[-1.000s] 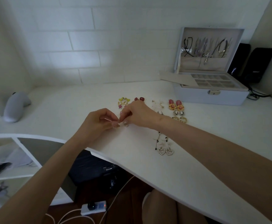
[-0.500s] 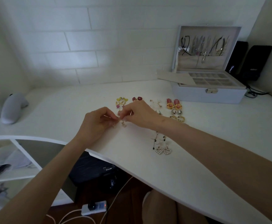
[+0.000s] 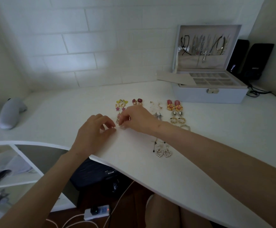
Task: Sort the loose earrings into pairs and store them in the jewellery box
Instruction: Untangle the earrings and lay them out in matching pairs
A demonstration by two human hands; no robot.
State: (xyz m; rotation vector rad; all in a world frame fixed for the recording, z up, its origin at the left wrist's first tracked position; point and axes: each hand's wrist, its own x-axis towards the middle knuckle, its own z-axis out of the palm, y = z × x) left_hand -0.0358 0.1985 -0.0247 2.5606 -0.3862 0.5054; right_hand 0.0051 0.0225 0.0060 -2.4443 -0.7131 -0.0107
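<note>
At the middle of the frame, the left hand [image 3: 94, 130] and right hand [image 3: 137, 119] meet fingertip to fingertip low over the white desk [image 3: 60, 112]. Both have curled fingers. A small pale earring [image 3: 123, 128] lies just under the right fingertips, touching or nearly touching them. I cannot tell whether either hand actually pinches it (it is too small and partly hidden).

Just above the hands, sorted earrings lie in pairs. A yellow pair [image 3: 121, 101] sits over pink stars [image 3: 120, 109], with a red pair [image 3: 137, 101] beside them. To the right is a column of a pink-and-orange pair [image 3: 173, 105], a cameo pair [image 3: 177, 113] and gold hoops [image 3: 177, 120]. A pearl heart pair [image 3: 163, 153] lies below the right wrist, near the desk's front edge.

The jewellery box [image 3: 208, 96] stands at the upper right, well apart from the hands. Its lid is upright and its gridded compartments [image 3: 212, 79] are open to view.

The desk's front edge [image 3: 134, 175] curves from just under the left wrist down towards the lower right. Bare surface stretches left of the hands as far as a grey object [image 3: 10, 112]. More bare surface lies right of the earring column, below the box. Black speakers [image 3: 255, 61] stand against the wall behind the box.
</note>
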